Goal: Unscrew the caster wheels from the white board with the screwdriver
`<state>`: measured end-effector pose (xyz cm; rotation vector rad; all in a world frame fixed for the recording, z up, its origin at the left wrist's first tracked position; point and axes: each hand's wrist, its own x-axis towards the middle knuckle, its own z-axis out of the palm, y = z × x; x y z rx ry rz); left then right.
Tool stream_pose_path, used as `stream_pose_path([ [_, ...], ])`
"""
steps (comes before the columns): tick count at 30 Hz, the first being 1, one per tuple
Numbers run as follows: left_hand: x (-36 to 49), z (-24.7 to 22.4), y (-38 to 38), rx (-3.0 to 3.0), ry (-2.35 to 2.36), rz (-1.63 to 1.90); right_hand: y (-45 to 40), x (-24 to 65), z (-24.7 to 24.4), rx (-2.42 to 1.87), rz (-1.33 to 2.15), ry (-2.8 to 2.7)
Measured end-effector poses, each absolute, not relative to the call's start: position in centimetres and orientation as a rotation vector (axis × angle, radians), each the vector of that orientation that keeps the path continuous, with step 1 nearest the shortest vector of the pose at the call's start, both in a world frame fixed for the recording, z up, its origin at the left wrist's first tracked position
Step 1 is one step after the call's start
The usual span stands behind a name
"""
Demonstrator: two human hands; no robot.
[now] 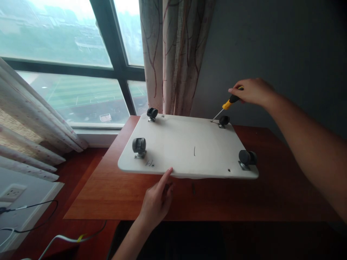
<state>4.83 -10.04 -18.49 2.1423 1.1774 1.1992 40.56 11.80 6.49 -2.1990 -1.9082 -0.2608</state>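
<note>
A white board [176, 144] with rounded corners lies on the wooden table, and black swivel casters stand up at its corners, among them a near-left caster [139, 146] and a near-right caster [247, 158]. My right hand [248, 90] is closed around the black and yellow handle of a screwdriver [227, 105]. The screwdriver slants down, its tip at a hole near the board's far edge, just left of the far-right caster [223, 121]. With the index finger stretched out, my left hand [157, 198] touches the board's near edge; its other fingers curl loosely and hold nothing visible.
The reddish wooden table [108, 196] extends beyond the board on both sides. Behind it hangs a patterned curtain [173, 54] beside a window [94, 94]. A wall socket [13, 193] and cables [62, 238] are at lower left. Another hole [229, 170] shows near the board's front edge.
</note>
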Motion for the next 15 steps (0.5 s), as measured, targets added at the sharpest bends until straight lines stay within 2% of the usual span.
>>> stream_pose_path([
  [3, 4.8, -18.6, -10.0, 2.130, 1.176, 1.195, 12.1, 40.8, 6.2, -2.017, -0.160, -1.979],
  [7, 4.8, -18.6, -10.1, 2.125, 1.178, 1.194, 12.3, 40.7, 5.9, -2.003, -0.007, -1.946],
  [12, 4.8, -18.5, -10.0, 2.132, 1.184, 1.200, 11.8, 39.8, 6.2, -2.258, -0.390, -1.806],
  [15, 4.9, -18.5, -10.1, 2.131, 1.184, 1.204, 11.8, 39.9, 6.3, -2.272, -0.430, -1.828],
])
